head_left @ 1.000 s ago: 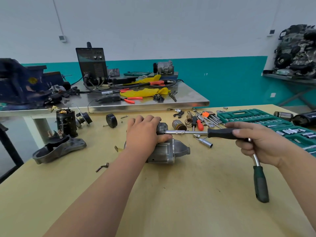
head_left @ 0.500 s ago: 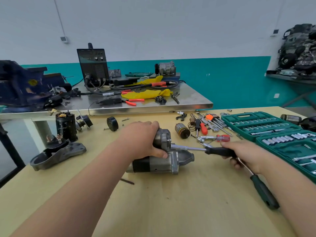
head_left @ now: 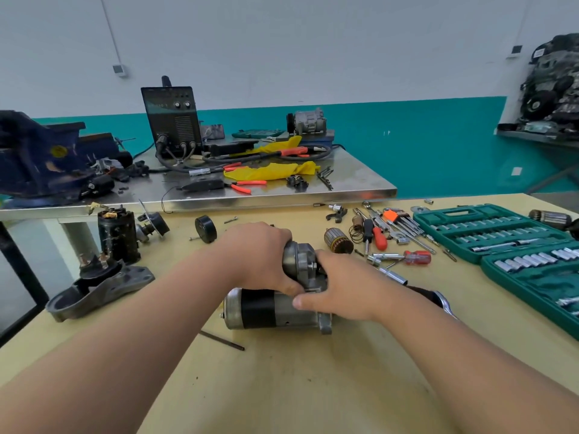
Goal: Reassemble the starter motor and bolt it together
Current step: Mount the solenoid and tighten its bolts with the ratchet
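Note:
The starter motor (head_left: 266, 310) lies on its side in the middle of the wooden table (head_left: 297, 386), a black and silver cylinder with a smaller silver solenoid on top. My left hand (head_left: 260, 255) grips the solenoid from the left. My right hand (head_left: 338, 289) grips the motor's nose end from the right, thumb against the body. The speed wrench (head_left: 438, 300) lies on the table just behind my right wrist, mostly hidden. A thin dark rod (head_left: 222, 339) lies in front of the motor.
An open green socket set (head_left: 501, 242) fills the right side. Screwdrivers, hex keys, a spring and an armature (head_left: 338, 241) lie behind the motor. A second motor body (head_left: 117, 236) and a cast housing (head_left: 97, 291) stand at the left. A steel bench (head_left: 282, 191) with a welder is beyond.
My right hand has let go of the speed wrench, which now lies on the table, and has moved left onto the motor. The motor has come nearer to me.

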{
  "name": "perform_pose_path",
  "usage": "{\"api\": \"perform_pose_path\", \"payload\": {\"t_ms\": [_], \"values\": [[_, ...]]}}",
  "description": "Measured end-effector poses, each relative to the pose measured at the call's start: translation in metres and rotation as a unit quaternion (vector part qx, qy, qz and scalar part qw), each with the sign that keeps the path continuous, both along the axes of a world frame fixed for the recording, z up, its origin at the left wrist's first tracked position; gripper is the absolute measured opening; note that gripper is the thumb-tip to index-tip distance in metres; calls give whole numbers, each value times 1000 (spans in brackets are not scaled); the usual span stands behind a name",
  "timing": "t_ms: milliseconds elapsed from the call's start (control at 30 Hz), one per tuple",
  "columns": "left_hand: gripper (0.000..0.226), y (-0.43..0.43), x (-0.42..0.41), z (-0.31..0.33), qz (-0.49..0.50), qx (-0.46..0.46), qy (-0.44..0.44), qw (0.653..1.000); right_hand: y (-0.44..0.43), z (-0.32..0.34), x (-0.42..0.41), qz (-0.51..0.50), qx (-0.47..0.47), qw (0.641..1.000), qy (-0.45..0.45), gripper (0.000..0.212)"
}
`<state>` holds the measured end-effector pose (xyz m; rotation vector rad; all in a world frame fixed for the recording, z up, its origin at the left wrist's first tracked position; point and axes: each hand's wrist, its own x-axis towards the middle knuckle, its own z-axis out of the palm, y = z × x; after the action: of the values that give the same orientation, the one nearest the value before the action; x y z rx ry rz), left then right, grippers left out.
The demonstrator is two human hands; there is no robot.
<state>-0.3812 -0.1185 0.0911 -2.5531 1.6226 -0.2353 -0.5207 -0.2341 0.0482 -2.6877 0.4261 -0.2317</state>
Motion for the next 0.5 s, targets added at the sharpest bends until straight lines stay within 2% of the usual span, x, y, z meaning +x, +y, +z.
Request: {"api": "perform_pose_path", "payload": {"t_ms": [133, 333, 500], "values": [[69, 1, 1, -4, 6, -18, -9, 1000, -1, -2, 3, 17, -23, 1000, -10, 57], [75, 7, -2, -16, -9, -90, -79, 993, -7, 6, 6, 53, 7, 998, 29, 41], [75, -7, 8, -3, 5, -31, 24, 999, -9, 8, 11, 43, 50, 998, 18, 31]]}}
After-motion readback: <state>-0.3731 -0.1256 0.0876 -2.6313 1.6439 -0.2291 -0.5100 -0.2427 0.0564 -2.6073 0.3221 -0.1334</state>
